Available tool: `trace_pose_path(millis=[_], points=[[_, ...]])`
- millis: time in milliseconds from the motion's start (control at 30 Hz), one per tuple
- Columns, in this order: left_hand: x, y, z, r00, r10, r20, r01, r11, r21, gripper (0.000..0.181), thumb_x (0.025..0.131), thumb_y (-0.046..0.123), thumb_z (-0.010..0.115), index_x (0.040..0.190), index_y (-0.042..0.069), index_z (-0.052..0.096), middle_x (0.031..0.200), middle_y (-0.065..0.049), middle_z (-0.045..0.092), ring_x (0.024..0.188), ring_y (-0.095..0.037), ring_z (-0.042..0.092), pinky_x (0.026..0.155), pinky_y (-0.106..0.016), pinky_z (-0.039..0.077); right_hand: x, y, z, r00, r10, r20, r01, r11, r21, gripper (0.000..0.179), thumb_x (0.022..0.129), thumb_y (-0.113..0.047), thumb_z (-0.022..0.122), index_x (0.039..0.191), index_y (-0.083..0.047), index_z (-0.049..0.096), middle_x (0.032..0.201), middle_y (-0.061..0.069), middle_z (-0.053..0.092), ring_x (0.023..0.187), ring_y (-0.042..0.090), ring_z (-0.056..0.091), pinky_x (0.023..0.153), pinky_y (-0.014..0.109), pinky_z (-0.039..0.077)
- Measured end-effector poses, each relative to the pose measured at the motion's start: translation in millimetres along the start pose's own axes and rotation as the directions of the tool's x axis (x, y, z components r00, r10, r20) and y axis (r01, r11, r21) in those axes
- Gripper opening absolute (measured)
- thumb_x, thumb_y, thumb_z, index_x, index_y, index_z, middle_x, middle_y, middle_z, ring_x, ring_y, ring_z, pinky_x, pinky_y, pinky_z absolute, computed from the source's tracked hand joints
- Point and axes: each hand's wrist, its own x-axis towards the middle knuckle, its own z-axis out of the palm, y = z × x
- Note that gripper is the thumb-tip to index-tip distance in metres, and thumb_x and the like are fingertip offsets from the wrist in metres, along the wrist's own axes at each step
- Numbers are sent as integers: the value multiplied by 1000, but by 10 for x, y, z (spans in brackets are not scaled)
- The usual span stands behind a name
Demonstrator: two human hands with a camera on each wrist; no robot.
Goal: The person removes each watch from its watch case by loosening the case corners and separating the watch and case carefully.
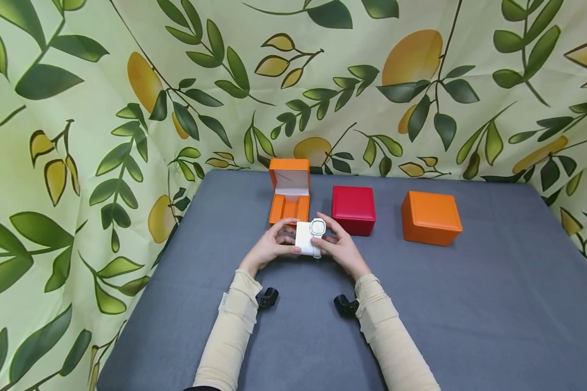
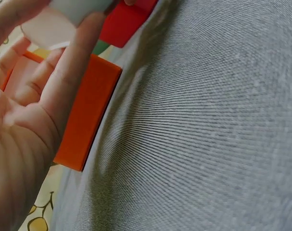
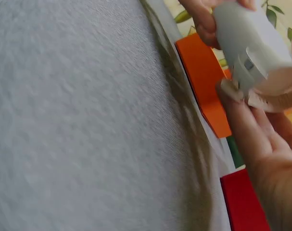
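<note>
In front of the open orange box, both hands hold a white watch cushion above the table. A white wristwatch with a squarish face and pale strap goes around its right end. My left hand grips the cushion's left end between thumb and fingers. On the other side my right hand pinches the watch and strap, thumb at the near side. The right wrist view shows the cushion as a rounded roll, with the strap at its end, by the right thumb.
The open box has its lid up and a bare orange and white inside. Right of it stand a closed red box and a closed orange box. A grey cloth covers the table; a leaf-patterned curtain hangs behind.
</note>
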Motion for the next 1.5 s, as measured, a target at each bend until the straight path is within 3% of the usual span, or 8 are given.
trace_pose_path(millis=[267,433,533,667,1000,1133,1400,1500], points=[[29,-29,22,999,-14,-46,15,1000,23,70,77,-9,67,137,10,36,109,-12,46,83,-14,60,75,-32,56,38,24,61,979,-83,-185,44,977,-208,59,85,-14,67,139,-18,44,110,18,60,87,17,54,73,16,46],[11,12,5,995,-20,-101,30,995,91,70,76,-7,69,137,10,39,110,-16,46,81,-15,59,74,-31,56,39,16,97,963,-76,-257,14,972,-233,57,83,-14,70,136,-19,50,101,16,63,83,18,53,70,18,45],[-52,126,-11,990,1,-143,35,967,251,68,76,1,73,135,11,42,112,-19,51,83,-18,60,76,-30,54,46,22,120,955,-79,-287,-6,959,-283,55,81,-16,72,133,-21,53,95,14,65,81,18,54,71,21,46],[-82,238,-67,978,35,-205,60,898,436,67,74,10,77,132,16,45,113,-18,57,89,-24,60,80,-32,49,59,20,140,948,-111,-298,-17,917,-397,52,79,-16,74,128,-20,57,88,12,66,78,18,57,72,24,48],[64,273,-165,934,84,-348,78,901,427,70,74,8,76,135,16,44,111,-18,60,94,-25,57,84,-31,49,112,54,166,949,-161,-273,-34,805,-592,40,80,-12,70,119,-7,61,97,14,57,75,19,58,70,25,48],[141,275,-179,920,97,-381,81,901,425,69,75,8,75,136,16,43,112,-17,59,93,-25,56,83,-30,49,115,69,173,949,-168,-268,-36,785,-618,37,80,-12,69,116,-6,61,95,13,57,75,18,56,70,27,48],[305,323,-189,923,91,-374,109,869,482,67,80,10,71,139,17,42,117,-17,58,97,-25,56,84,-32,47,131,108,181,947,-157,-281,-77,739,-670,37,80,-14,70,116,-7,62,96,13,61,76,20,56,70,31,48],[360,334,-201,921,66,-384,133,873,469,66,81,10,70,140,19,40,121,-16,57,100,-26,56,87,-35,47,136,123,179,948,-156,-276,-77,732,-677,39,81,-15,69,119,-7,62,97,13,62,76,20,55,70,31,48]])
